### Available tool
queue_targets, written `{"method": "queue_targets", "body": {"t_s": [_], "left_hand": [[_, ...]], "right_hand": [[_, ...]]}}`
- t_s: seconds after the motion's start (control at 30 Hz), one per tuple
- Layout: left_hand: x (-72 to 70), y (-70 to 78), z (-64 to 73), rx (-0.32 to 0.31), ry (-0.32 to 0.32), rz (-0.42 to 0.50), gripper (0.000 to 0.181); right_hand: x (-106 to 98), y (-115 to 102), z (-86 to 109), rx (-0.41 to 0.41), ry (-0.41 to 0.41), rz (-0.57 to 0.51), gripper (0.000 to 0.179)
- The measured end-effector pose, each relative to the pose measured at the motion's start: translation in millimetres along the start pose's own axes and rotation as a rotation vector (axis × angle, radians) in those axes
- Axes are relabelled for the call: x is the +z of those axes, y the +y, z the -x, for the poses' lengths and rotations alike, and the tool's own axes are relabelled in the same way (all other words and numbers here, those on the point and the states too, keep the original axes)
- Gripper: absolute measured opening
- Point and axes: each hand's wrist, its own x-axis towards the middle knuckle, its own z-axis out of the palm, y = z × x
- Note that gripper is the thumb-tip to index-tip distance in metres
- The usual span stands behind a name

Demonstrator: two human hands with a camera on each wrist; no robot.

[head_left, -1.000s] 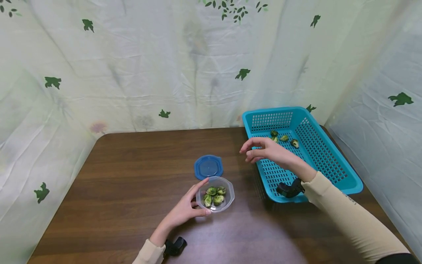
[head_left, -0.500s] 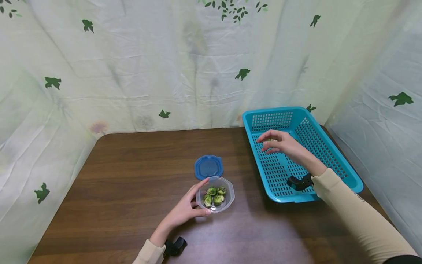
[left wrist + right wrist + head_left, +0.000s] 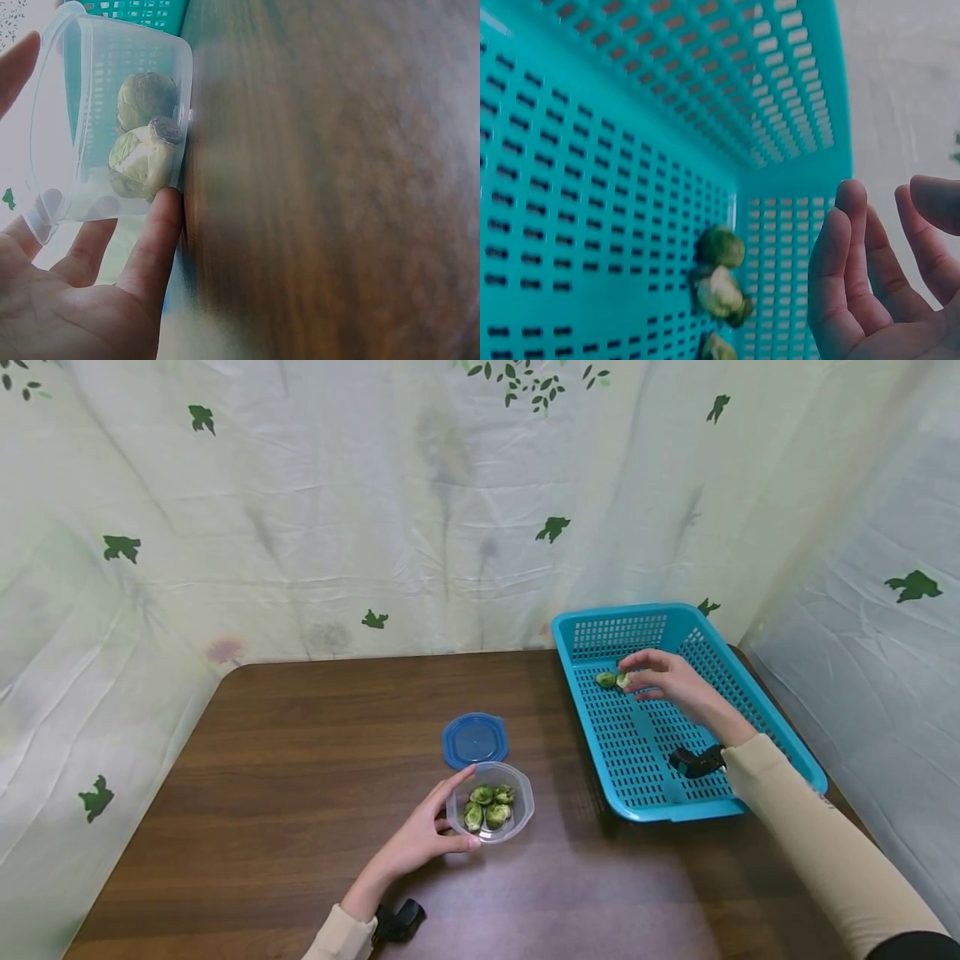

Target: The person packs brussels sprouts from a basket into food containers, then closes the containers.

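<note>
My left hand point(image 3: 416, 843) holds a small clear plastic container point(image 3: 519, 820) on the table, thumb on the near side and fingers round the far side. Several Brussels sprouts point(image 3: 497, 815) lie in it; two of these sprouts point(image 3: 144, 161) show through its wall in the left wrist view. Over the blue plastic basket point(image 3: 626, 768) is my right hand point(image 3: 678, 687), fingers loosely bent. In the right wrist view nothing sits between its fingers point(image 3: 829, 262). Sprouts point(image 3: 605, 680) lie on the basket floor by the fingertips; the hand hides others in the head view.
A blue lid point(image 3: 474, 740) lies flat on the brown table point(image 3: 315, 760) just behind the container. The basket's raised perforated walls surround the sprouts at the table's right side. Printed curtain cloth point(image 3: 315, 527) hangs behind and at both sides.
The right hand has moved right from the basket's left rim to over the sprouts inside. Its fingers remain loosely bent. The left hand and container have stayed in place.
</note>
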Motion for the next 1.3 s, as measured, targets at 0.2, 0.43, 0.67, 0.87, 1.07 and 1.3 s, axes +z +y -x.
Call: {"method": "queue_targets", "body": {"t_s": [0.2,0.43,0.67,0.87,1.07,1.3], "left_hand": [[0.1,-1.3,-0.3,0.005,-0.003,0.009,0.089],[-0.2,-1.9,-0.5,0.017,-0.005,0.015,0.088],[-0.2,-2.2,-0.8,0.013,-0.007,0.015,0.088],[-0.3,-2.5,-0.7,0.011,-0.008,0.015,0.088],[-0.4,-2.4,-0.7,0.011,-0.007,0.008,0.088],[-0.6,-1.1,-0.3,0.006,-0.005,0.001,0.088]], "right_hand": [[-13.6,9.3,-3.4,0.034,0.020,0.028,0.040],[-23.5,16.6,-6.4,0.089,0.055,0.048,0.044],[-32.1,23.2,-8.4,0.141,0.071,0.089,0.045],[-40.3,29.3,-10.7,0.187,0.075,0.105,0.047],[-45.8,35.8,-11.8,0.221,0.082,0.104,0.048],[-50.7,41.2,-13.6,0.267,0.093,0.116,0.048]]}}
